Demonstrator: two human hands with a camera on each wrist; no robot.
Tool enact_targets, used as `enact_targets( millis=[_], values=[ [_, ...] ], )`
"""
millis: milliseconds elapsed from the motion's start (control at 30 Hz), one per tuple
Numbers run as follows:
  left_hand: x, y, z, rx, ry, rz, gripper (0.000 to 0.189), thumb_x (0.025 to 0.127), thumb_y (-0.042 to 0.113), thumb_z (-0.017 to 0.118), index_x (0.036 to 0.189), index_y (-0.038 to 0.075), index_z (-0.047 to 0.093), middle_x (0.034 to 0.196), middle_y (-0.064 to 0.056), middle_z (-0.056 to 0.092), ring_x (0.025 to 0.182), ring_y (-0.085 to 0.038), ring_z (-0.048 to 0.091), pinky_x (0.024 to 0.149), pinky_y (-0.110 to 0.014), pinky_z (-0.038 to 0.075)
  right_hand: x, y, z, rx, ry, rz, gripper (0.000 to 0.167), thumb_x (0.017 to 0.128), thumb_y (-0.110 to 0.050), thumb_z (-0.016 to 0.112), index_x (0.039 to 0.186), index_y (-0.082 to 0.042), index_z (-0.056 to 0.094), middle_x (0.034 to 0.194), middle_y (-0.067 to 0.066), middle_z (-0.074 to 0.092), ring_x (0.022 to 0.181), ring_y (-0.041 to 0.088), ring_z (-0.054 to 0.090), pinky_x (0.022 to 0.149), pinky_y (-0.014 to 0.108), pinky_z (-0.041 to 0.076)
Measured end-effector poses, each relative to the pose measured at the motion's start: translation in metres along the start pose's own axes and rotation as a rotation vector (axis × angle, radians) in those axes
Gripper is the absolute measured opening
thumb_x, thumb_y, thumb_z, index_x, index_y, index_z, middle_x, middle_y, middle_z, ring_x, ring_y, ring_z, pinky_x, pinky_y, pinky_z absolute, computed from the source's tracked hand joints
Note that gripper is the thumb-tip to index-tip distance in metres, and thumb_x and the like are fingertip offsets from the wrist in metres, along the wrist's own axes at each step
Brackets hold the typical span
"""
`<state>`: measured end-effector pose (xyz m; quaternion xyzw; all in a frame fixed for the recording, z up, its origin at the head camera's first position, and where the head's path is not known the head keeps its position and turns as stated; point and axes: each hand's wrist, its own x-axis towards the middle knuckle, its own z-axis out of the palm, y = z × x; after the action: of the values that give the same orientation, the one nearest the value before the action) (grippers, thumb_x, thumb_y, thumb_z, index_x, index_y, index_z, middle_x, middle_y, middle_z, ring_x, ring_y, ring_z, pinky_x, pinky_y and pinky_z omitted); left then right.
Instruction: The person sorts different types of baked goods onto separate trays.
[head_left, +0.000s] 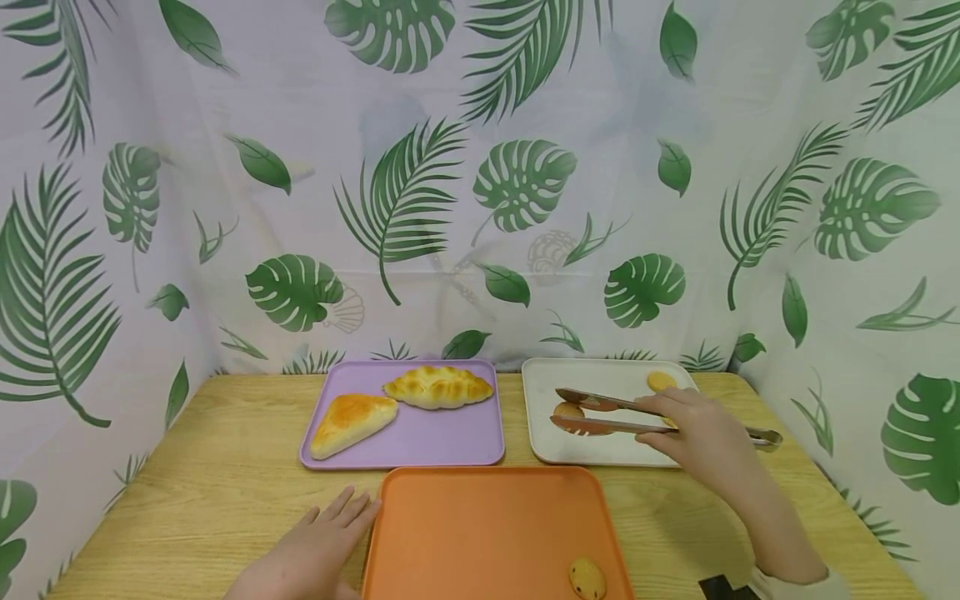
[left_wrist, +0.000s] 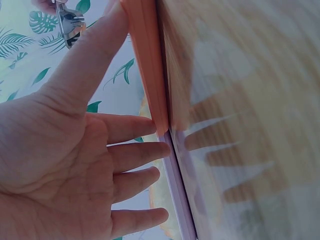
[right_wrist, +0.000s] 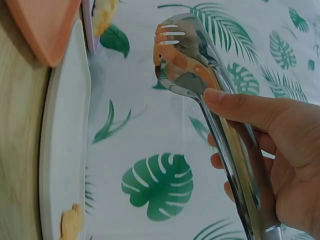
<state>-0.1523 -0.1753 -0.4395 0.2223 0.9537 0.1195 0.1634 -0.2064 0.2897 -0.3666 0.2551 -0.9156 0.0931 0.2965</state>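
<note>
Orange tray (head_left: 480,525) holds a dark-flecked cookie (head_left: 587,578).

Silver metal tongs (head_left: 624,427) at 4 o'clock in head view, slotted tips toward 9, parted around a round brown cookie (head_left: 570,411). Orange rectangular tray (head_left: 487,517), rounded corners, flat at 6 o'clock, near edge out of frame; speckled cookie (head_left: 587,578) lying at its 4 o'clock.
</note>
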Motion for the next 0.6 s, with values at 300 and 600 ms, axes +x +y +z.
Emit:
enact_targets(
  millis=[300,600],
  values=[
    [0.000,0.000,-0.001,-0.003,-0.003,0.000,0.111,0.065,0.058,0.080,0.150,0.003,0.035,0.157,-0.019,0.033,0.147,-0.042,0.024,0.112,-0.068,0.025,-0.007,0.032,0.001,-0.025,0.000,0.152,0.039,0.069,-0.018,0.085,0.104,-0.006,0.073,0.096,0.014,0.072,0.080,0.034,0.067,0.062,0.047,0.054],
    [-0.002,-0.001,0.000,-0.034,-0.007,0.018,0.108,0.067,0.057,0.078,0.150,0.003,0.035,0.156,-0.019,0.034,0.147,-0.042,0.024,0.112,-0.068,0.025,-0.014,0.059,0.016,-0.072,-0.076,0.268,0.042,0.074,-0.023,0.082,0.108,-0.001,0.071,0.107,0.023,0.069,0.095,0.043,0.063,0.072,0.056,0.053]
  ],
)
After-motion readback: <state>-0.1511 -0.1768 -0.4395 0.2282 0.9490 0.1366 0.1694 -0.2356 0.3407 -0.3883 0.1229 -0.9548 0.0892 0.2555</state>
